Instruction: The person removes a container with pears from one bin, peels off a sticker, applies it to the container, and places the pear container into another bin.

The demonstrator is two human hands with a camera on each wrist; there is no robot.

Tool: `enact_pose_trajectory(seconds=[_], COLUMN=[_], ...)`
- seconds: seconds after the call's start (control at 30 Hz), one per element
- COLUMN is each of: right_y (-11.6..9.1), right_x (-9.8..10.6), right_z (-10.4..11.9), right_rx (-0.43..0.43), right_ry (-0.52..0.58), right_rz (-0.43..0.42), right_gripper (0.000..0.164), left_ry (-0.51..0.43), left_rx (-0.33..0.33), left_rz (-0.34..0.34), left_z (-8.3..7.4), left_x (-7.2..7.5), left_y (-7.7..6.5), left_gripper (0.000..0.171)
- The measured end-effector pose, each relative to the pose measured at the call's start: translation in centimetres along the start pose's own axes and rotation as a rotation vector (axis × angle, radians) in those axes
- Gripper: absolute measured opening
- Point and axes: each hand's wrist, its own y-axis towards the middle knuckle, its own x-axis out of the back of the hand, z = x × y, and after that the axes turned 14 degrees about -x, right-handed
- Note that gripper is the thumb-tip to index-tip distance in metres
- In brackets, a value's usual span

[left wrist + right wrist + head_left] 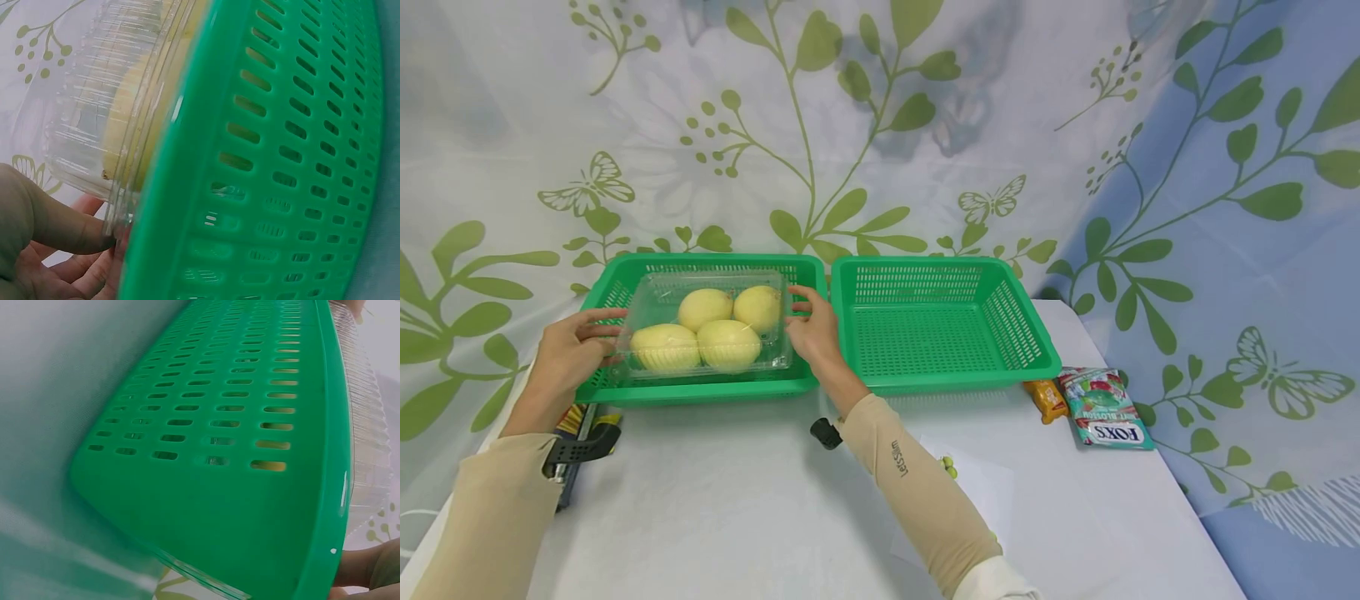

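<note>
A clear plastic clamshell box (658,302) holding several rounded yellow fruits (728,344) sits within the left green basket (700,390), its lid rising above the rim. At the box's left end, my left hand (568,346) pinches its edge; in the left wrist view the thumb presses on the plastic flange beside the basket rim. My right hand (815,329) grips the opposite end with thumb and fingers around the edge. In the right wrist view, the basket wall hides most of this hand and the box's lower part.
A second green basket (943,385) stands to the right. Beyond it lie an orange packet (1047,402) and a teal FOX'S bag (1103,410). Small green pieces (949,467) rest on white paper (988,492). A long grey object (571,475) lies beneath my left wrist. Patterned curtain surrounds the table.
</note>
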Motion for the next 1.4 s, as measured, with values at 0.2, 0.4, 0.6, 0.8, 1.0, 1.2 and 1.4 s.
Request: enact_pose_trajectory(seconds=[0.2,0.4,0.6,0.8,1.0,1.2,1.4], right_y=[-0.11,-0.17,-0.13,-0.1,-0.06,-0.11,-0.17], right_x=[0.09,0.15,0.32,0.52,0.65,0.71,0.86], right_z=[0.06,0.2,0.13,0.05,0.13,0.19,0.24], right_rx=[0.004,-0.002,0.004,0.004,-0.001,-0.005,-0.003], right_ry=[0.01,0.027,0.066,0.065,0.067,0.081,0.093], right_rz=[0.001,-0.005,0.004,0.006,0.007,0.004,0.012], right_gripper=[0.061,0.062,0.067,0.069,0.066,0.066,0.067], left_ry=[0.003,-0.004,-0.024,-0.049,-0.064,-0.061,-0.064], left_rx=[0.002,-0.006,-0.035,-0.053,-0.046,-0.049,-0.052], left_rz=[-0.004,-0.008,-0.012,-0.003,0.008,0.013,0.016], left_z=[0.15,0.14,0.3,0.39,0.14,-0.03,-0.13], left_x=[0.07,0.13,0.1,0.34,0.63,0.67,0.68], left_y=[0.1,0.09,0.01,0.05,0.0,-0.15,-0.18], left_gripper=[0.056,0.053,0.053,0.054,0.058,0.06,0.061])
